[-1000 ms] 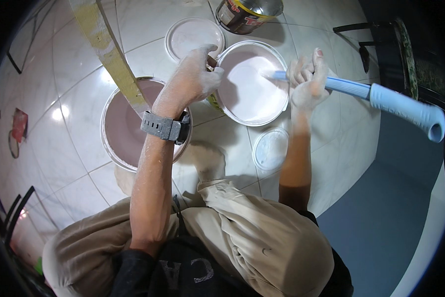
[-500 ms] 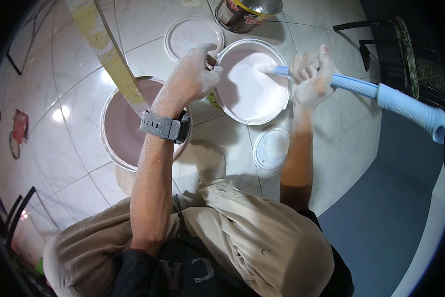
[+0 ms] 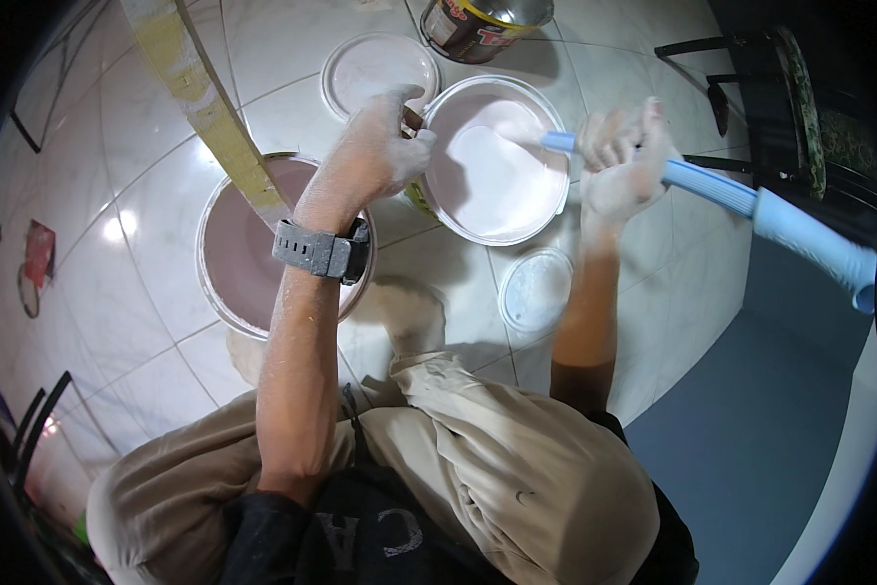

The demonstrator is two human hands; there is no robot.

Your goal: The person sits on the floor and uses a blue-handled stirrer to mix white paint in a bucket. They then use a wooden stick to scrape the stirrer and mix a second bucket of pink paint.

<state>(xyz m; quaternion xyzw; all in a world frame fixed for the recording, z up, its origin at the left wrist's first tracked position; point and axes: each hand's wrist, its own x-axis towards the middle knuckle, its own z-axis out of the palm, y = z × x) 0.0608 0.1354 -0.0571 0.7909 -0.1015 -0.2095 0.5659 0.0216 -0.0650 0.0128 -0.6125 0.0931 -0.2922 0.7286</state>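
Left hand (image 3: 375, 146), dusted with pale paint and wearing a dark watch (image 3: 323, 251) at the wrist, is gripping the near rim of the small paint bucket (image 3: 497, 161), fingers curled shut on its edge. Right hand (image 3: 622, 161) is wrapping tightly around a blue pole (image 3: 740, 200), whose tip is dipping into the pinkish paint. Just left, a larger bucket (image 3: 253, 253) is sitting on the tiled floor (image 3: 146, 195), with two round lids (image 3: 380, 70) lying nearby.
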